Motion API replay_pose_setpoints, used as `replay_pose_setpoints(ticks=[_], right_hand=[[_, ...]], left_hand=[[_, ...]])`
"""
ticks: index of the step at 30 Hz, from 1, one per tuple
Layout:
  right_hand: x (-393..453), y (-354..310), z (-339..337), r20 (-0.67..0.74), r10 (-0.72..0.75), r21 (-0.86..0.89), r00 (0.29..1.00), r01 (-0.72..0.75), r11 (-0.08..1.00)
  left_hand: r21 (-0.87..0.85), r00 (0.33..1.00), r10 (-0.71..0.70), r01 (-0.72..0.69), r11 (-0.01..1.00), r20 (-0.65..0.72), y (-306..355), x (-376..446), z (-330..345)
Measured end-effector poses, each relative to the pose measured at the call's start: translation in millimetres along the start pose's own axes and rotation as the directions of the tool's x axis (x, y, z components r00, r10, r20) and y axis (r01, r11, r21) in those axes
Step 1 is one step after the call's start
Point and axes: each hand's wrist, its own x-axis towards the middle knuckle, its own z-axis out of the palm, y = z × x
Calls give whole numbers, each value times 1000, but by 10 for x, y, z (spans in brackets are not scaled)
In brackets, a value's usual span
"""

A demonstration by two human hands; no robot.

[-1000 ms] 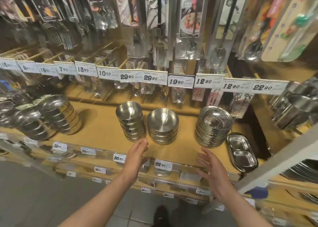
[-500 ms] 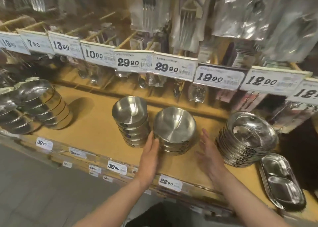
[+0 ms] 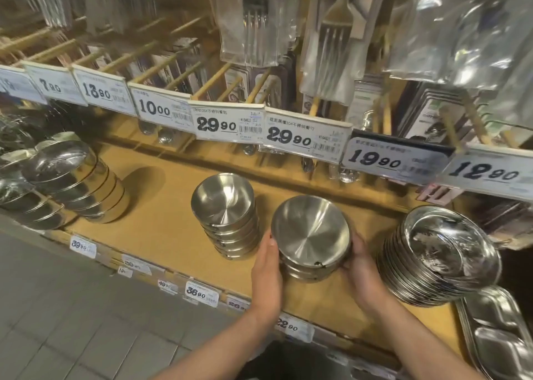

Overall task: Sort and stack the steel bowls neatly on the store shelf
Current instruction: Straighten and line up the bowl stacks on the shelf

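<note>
A short stack of wide steel bowls point(image 3: 313, 235) stands on the wooden shelf point(image 3: 161, 224) near its front edge. My left hand point(image 3: 266, 276) presses against the stack's left side and my right hand point(image 3: 362, 273) cups its right side, so both hands grip it. Just to the left stands a taller stack of narrower steel bowls point(image 3: 226, 215), untouched. Whether the gripped stack rests on the shelf or is lifted, I cannot tell.
A stack of shallow steel plates point(image 3: 444, 255) sits close on the right, with divided steel trays point(image 3: 496, 333) beyond it. Lidded steel bowls point(image 3: 75, 177) stand at the left. Price tags point(image 3: 305, 134) and hanging cutlery packs point(image 3: 331, 33) overhang the shelf.
Both hands have reached forward and closed onto the sides of the wide bowl stack. The view has moved in closer to the shelf.
</note>
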Motion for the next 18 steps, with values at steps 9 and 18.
replay_pose_setpoints(ticks=[9,18], right_hand=[[-1050,-98,-106,6,-15,62,1000,14,998],[-2017,31,397,183,60,28,981,-66,997]], left_hand=[[76,997,21,-27,997,77,333,-911,-56],[155,1000,1,-2,988,7,782,-1801,-855]])
